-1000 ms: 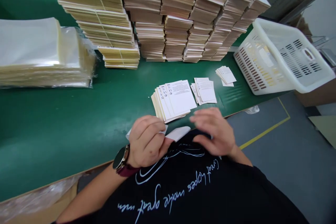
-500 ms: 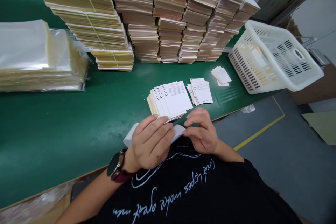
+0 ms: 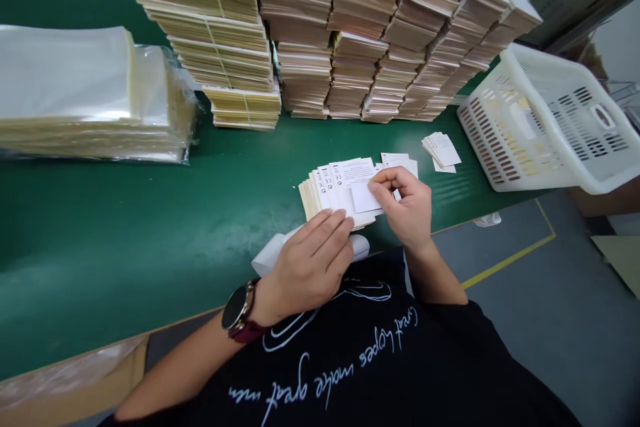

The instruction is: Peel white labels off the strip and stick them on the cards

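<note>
My right hand point(image 3: 407, 203) pinches a small white label point(image 3: 364, 197) and holds it against the top card of a fanned stack of printed white cards point(image 3: 336, 187) on the green table point(image 3: 150, 213). My left hand point(image 3: 310, 265), with a watch on its wrist, lies with fingers stretched out on a curled white strip of label backing point(image 3: 273, 255) at the near table edge, its fingertips touching the fanned stack.
Tall stacks of tan cards point(image 3: 360, 33) line the back of the table. A wrapped pile of clear bags point(image 3: 85, 93) lies at the left. A white plastic basket point(image 3: 550, 120) stands at the right, with two smaller card piles point(image 3: 440, 150) near it.
My right hand has peeled a label from the strip and carried it forward onto the fanned cards. My left hand has flattened onto the strip.
</note>
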`<move>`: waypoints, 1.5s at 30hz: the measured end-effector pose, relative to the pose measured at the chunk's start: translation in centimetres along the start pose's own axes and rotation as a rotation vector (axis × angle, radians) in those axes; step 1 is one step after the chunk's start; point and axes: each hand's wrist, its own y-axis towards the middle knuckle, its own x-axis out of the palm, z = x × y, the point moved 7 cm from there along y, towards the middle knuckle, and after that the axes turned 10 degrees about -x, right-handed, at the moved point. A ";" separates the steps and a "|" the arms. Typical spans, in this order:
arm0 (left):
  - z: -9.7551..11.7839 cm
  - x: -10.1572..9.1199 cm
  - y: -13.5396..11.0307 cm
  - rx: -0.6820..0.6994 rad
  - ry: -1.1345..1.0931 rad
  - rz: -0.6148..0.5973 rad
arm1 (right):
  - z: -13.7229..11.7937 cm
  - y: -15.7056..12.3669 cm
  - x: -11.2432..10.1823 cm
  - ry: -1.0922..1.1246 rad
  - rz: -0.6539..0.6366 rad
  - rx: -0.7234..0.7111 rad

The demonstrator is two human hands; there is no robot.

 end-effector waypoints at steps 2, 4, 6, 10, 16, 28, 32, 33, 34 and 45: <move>0.0 0.1 -0.1 0.009 0.015 -0.007 | 0.1 0.0 0.1 -0.004 -0.007 0.014; 0.1 0.2 -0.1 0.014 0.030 -0.017 | 0.1 0.0 0.1 -0.016 -0.022 0.022; 0.1 0.3 0.0 0.012 0.049 -0.040 | 0.1 0.0 0.2 -0.036 -0.036 0.025; 0.0 0.7 0.1 -0.008 0.094 -0.109 | -0.7 -0.2 0.7 -0.164 -0.086 -0.066; -0.1 1.0 -0.1 -0.021 0.095 -0.136 | 1.2 0.4 -0.4 -0.483 -0.100 -0.099; -0.7 -1.1 -0.3 -0.056 -0.126 0.058 | 3.8 -0.7 -3.3 0.043 0.065 0.035; -1.3 -2.0 -0.9 -0.107 -0.133 0.145 | 7.4 -0.9 -6.8 -0.307 0.014 0.045; -1.4 -2.2 -0.9 -0.122 -0.129 0.161 | 7.6 -1.1 -7.4 -0.439 -0.007 0.034; -1.5 -2.3 -0.9 -0.135 -0.129 0.172 | 7.1 -1.5 -7.8 -0.542 -0.005 0.005; -2.0 -2.2 -0.4 -0.237 -0.131 0.208 | -5.6 -6.3 0.5 0.169 -0.246 -0.459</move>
